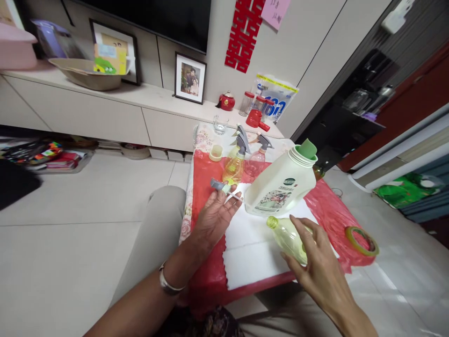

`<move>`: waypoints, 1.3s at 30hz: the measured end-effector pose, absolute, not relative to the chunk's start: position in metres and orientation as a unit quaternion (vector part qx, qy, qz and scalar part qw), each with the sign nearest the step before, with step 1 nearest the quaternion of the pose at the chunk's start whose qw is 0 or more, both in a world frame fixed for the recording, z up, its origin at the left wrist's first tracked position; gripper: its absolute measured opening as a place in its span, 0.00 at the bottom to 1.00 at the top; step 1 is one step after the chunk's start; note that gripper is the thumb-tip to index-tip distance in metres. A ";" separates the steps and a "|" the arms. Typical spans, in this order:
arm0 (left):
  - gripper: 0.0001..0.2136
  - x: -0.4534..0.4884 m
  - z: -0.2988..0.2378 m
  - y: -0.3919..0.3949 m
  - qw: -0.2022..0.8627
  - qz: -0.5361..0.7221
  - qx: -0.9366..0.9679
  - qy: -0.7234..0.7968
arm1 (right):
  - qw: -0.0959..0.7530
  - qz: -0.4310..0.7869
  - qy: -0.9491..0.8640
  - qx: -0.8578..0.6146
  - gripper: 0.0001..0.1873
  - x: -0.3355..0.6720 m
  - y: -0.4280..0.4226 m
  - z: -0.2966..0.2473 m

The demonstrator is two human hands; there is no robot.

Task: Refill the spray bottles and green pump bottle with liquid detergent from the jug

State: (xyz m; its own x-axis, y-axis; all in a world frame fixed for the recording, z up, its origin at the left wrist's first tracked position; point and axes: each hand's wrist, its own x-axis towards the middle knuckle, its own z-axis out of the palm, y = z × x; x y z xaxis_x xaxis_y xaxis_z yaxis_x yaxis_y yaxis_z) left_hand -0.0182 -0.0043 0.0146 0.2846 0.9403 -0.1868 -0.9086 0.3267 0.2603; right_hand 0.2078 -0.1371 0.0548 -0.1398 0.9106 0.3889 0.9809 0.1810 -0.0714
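Observation:
My left hand point(219, 213) pinches a grey-and-pale-green spray trigger head point(220, 186), whose thin tube point(235, 196) points right. My right hand point(317, 262) is curved around a clear yellow-green bottle point(286, 236) without a top, its thumb and fingers on either side. This bottle leans with its neck toward the left, over white paper point(252, 267). Just behind it stands a large pale green detergent jug point(284, 187), uncapped, with a green spout point(307, 149). Farther back are a yellow spray bottle point(234, 168) and a pink spray bottle point(256, 161).
Red plastic sheeting point(206, 182) covers much of the small table. A tape roll point(362, 241) lies at its right, a pale cap point(215, 152) and glass cup point(220, 124) at its back. Beyond runs a low cabinet point(115, 117) with jars point(246, 104) and a red pot point(227, 100).

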 end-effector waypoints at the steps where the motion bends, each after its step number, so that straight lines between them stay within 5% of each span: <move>1: 0.03 -0.017 0.015 -0.006 0.801 0.576 0.054 0.154 | 0.174 -0.102 -0.748 -0.632 0.35 0.206 -0.137 0.053; 22: 0.13 0.008 0.014 -0.042 0.841 0.499 0.174 0.119 | 0.230 -0.132 -0.762 -0.591 0.36 0.155 -0.123 0.054; 25: 0.11 0.006 0.011 -0.041 0.844 0.490 0.192 0.104 | 0.301 -0.017 -0.744 -0.597 0.37 0.161 -0.125 0.050; 32: 0.15 0.004 0.014 -0.045 0.876 0.446 0.170 0.065 | 0.520 0.593 -0.331 -0.518 0.37 0.156 -0.119 0.039; 39: 0.11 0.012 0.014 -0.045 0.843 0.513 0.105 0.123 | 0.633 0.506 -0.188 -0.554 0.45 0.121 -0.123 0.035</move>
